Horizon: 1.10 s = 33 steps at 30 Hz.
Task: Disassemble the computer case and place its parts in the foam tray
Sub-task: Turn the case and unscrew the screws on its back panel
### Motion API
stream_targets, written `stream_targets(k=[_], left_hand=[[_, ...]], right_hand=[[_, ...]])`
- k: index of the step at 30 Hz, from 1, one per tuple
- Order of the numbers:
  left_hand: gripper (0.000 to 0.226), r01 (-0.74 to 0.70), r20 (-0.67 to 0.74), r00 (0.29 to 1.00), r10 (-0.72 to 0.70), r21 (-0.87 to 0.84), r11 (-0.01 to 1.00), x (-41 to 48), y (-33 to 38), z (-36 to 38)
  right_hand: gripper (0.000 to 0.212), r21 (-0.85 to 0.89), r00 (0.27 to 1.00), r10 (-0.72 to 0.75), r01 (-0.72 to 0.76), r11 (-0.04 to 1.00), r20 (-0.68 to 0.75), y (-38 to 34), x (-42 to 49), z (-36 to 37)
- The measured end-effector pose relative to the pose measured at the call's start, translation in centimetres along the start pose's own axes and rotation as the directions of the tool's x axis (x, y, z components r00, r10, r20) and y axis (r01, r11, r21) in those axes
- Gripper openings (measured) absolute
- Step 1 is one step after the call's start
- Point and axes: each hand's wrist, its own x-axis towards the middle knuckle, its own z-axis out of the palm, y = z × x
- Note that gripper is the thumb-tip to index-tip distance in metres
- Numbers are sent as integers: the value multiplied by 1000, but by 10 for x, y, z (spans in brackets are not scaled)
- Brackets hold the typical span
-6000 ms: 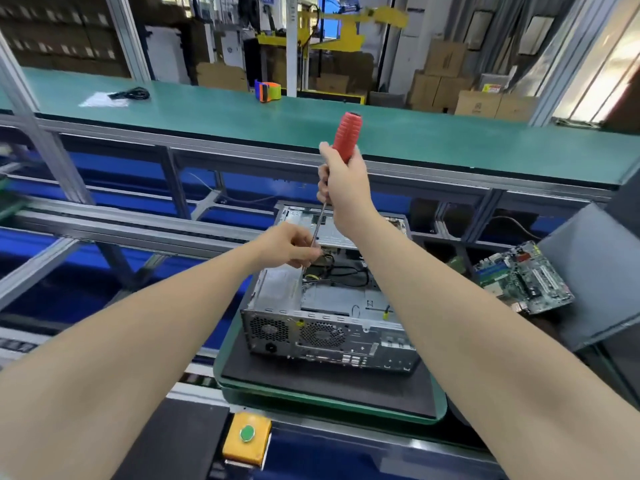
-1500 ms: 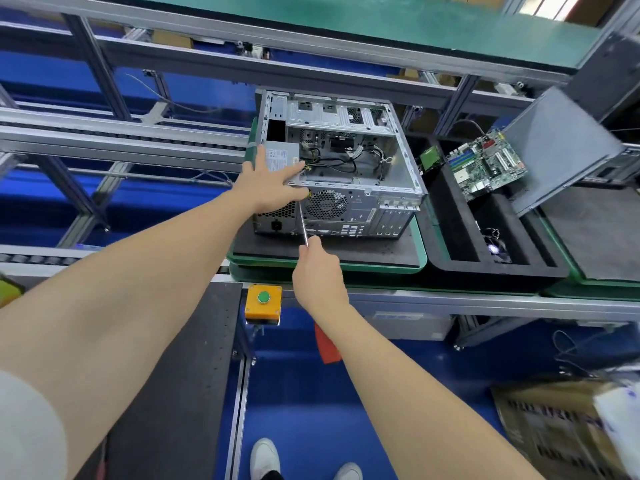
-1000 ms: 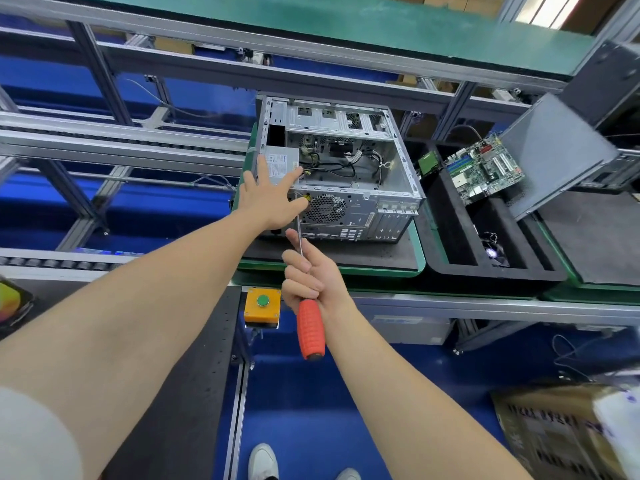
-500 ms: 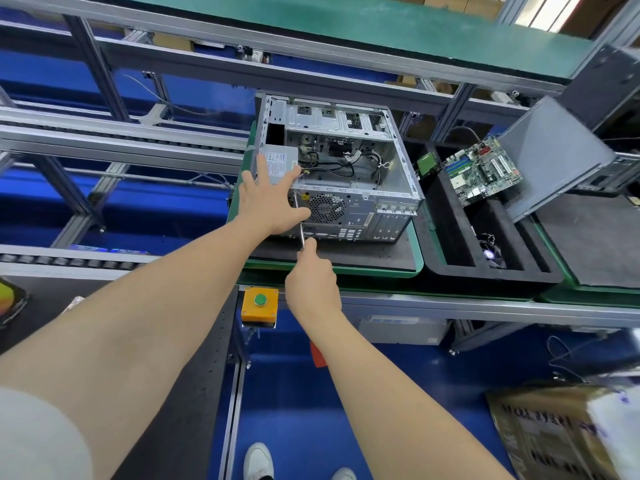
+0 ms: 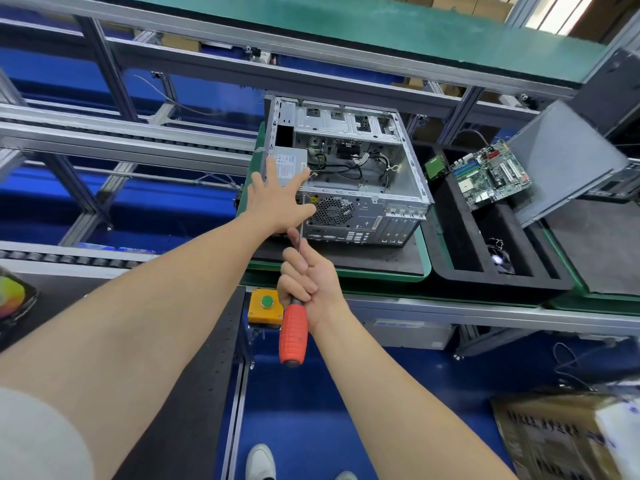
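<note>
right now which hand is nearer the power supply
Left. The left hand rests flat on the power supply; the right hand is off it, in front of the case, gripping the screwdriver.

Computer case (image 5: 363, 220): grey steel tower on its side, open face up, rear panel toward the worker, loose black cables inside. Power supply (image 5: 289, 164) sits in its 9 o'clock corner. Black foam tray (image 5: 446, 233) lies just beside, at the case's 3 o'clock. Green motherboard (image 5: 491, 174) is propped tilted at the tray's far end, with a small fan (image 5: 498, 259) in a near compartment. Red-handled screwdriver (image 5: 293, 334): shaft tip at the rear panel's top edge.
</note>
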Motion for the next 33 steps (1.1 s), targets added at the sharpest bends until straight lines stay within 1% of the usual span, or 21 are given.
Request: stream_targets(k=[2, 4, 5, 7, 8, 9, 10, 11, 13, 14, 15, 16, 18, 19, 21, 24, 26, 28, 29, 31, 33], left_hand=[[82, -11, -4, 1000, 11, 6, 1000, -1, 0, 0], [83, -15, -16, 1000, 15, 11, 1000, -3, 1, 1], [84, -13, -20, 1000, 13, 9, 1000, -4, 2, 0], [87, -8, -22, 1000, 9, 10, 1000, -5, 3, -1], [89, -10, -25, 1000, 10, 15, 1000, -6, 3, -1], [91, -12, -31, 999, 12, 21, 1000, -7, 4, -1], [91, -13, -41, 999, 14, 27, 1000, -8, 4, 0], [91, -13, -51, 999, 14, 32, 999, -8, 5, 0], [88, -7, -58, 998, 9, 32, 999, -8, 5, 2], [87, -6, -59, 998, 8, 31, 999, -8, 6, 3], [86, -8, -62, 998, 10, 35, 999, -7, 5, 3], [85, -11, -64, 998, 14, 40, 999, -6, 4, 3], [83, -16, -57, 998, 18, 34, 999, -5, 2, 3], [82, -18, -49, 999, 19, 28, 999, -4, 1, 3], [80, -16, -35, 999, 17, 17, 1000, -3, 1, 2], [78, -10, -35, 999, 10, 5, 1000, -1, 1, 2], [78, -2, -27, 1000, 2, -5, 1000, 0, 1, 3], [77, 1, -12, 1000, -2, -20, 1000, 1, 0, 3], [78, -1, -10, 1000, 1, -20, 1000, 1, 0, 2], [79, -10, -20, 1000, 10, -9, 1000, -1, -1, 2], [80, -17, -38, 999, 17, 0, 1000, -3, 0, 2]], right_hand=[[24, -276, 978, -128, 78, 958, -167, 2, 5, 4], [22, -633, 902, -318, 68, 771, -291, 5, 11, 5], [22, -787, 847, -425, 13, 617, -319, 6, 13, 4], [17, -970, 734, -636, -152, 188, -238, 7, 13, -1], [12, -972, 706, -693, -234, -34, -146, 6, 12, -7], [7, -935, 697, -714, -294, -200, -66, 6, 10, -14], [5, -898, 690, -724, -324, -297, -10, 5, 8, -20], [4, -883, 686, -727, -321, -341, 32, 3, 7, -25], [13, -919, 690, -722, -261, -295, 36, -3, 9, -28], [18, -957, 713, -702, -206, -205, -4, -4, 10, -27], [22, -989, 751, -656, -142, -47, -77, -4, 11, -24], [25, -981, 801, -575, -82, 174, -168, -3, 12, -22], [28, -779, 899, -343, 3, 628, -273, -4, 11, -17], [28, -639, 930, -262, 38, 768, -259, -5, 9, -16], [26, -390, 968, -177, 97, 916, -177, -6, 7, -15], [21, -77, 998, -59, 56, 995, -32, -3, 3, -16], [19, 49, 997, -21, 17, 999, 76, 0, 2, -18], [24, 105, 990, -33, 19, 994, 135, 1, 1, -17], [26, 68, 992, -57, 49, 996, 113, 3, 2, -16], [25, -157, 991, -136, 131, 979, -17, 6, 3, -13], [26, -495, 950, -264, 150, 856, -168, 8, 4, -11]])
